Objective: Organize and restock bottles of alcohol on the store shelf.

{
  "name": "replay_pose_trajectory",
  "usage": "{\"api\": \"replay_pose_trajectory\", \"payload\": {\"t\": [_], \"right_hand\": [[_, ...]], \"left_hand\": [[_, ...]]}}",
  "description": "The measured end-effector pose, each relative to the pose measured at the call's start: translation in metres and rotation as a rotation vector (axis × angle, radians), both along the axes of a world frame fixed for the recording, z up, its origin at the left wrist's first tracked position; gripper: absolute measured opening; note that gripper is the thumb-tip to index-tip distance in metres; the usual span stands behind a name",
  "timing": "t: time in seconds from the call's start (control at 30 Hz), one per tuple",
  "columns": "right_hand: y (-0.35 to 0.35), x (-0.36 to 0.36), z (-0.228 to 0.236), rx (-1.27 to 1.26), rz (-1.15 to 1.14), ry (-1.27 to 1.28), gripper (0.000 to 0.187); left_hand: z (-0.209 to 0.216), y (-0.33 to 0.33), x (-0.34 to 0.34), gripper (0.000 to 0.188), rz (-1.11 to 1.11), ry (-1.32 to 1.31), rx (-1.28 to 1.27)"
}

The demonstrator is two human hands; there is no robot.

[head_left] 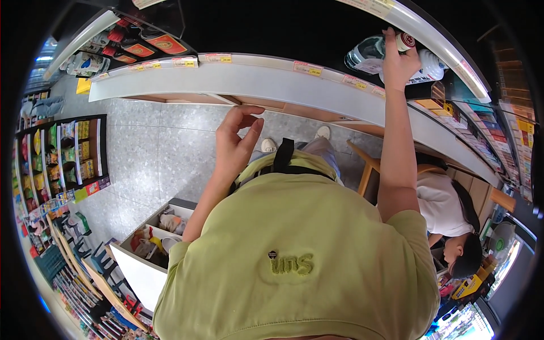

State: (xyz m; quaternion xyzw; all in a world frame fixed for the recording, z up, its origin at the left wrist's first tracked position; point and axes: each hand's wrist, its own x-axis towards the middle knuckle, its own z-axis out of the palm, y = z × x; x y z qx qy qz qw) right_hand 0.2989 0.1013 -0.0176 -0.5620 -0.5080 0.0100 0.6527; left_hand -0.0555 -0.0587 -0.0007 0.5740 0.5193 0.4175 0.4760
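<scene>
At the upper right, my right hand [401, 65] reaches onto the shelf and closes round the neck of a clear glass bottle [367, 55] with a white and red cap. The bottle leans to the left on the dark shelf. A white plastic jug [432, 67] stands just right of it, partly behind my wrist. In front of my body, my left hand [235, 136] hangs in the air with bent fingers, thumb and forefinger apart, and nothing between them. Price tags [307, 68] line the white shelf edge below the bottle.
Dark bottles with orange labels [164, 42] stand at the shelf's left end. A person in a white top [447, 204] sits bent over at my right, beside a wooden chair [367, 170]. An open drawer [141, 272] with bags lies left; a snack rack [62, 153] stands farther left.
</scene>
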Motion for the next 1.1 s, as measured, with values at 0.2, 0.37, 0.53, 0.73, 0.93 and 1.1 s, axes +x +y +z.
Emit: {"api": "replay_pose_trajectory", "payload": {"t": [0.2, 0.37, 0.53, 0.73, 0.93, 1.1], "right_hand": [[-0.003, 0.0, 0.002, -0.116, 0.032, -0.016, 0.025], [0.009, 0.005, -0.003, -0.027, 0.032, 0.074, 0.033], [0.008, 0.005, -0.003, -0.116, -0.044, -0.016, 0.037], [0.001, -0.009, 0.01, 0.019, -0.039, -0.07, 0.045], [-0.004, -0.001, 0.013, -0.009, -0.081, -0.276, 0.045], [-0.019, -0.005, 0.02, -0.121, -0.083, -0.331, 0.05]], "left_hand": [[0.0, 0.001, 0.004, 0.018, -0.019, 0.004, -0.012], [-0.001, 0.003, 0.006, 0.019, -0.036, 0.023, -0.02], [-0.002, 0.002, 0.005, 0.019, -0.031, 0.025, -0.014], [-0.004, 0.001, 0.003, 0.019, -0.025, 0.011, -0.023], [-0.004, -0.001, 0.002, 0.019, -0.04, 0.009, -0.02], [-0.005, -0.003, 0.002, 0.019, -0.046, 0.009, -0.021]]}}
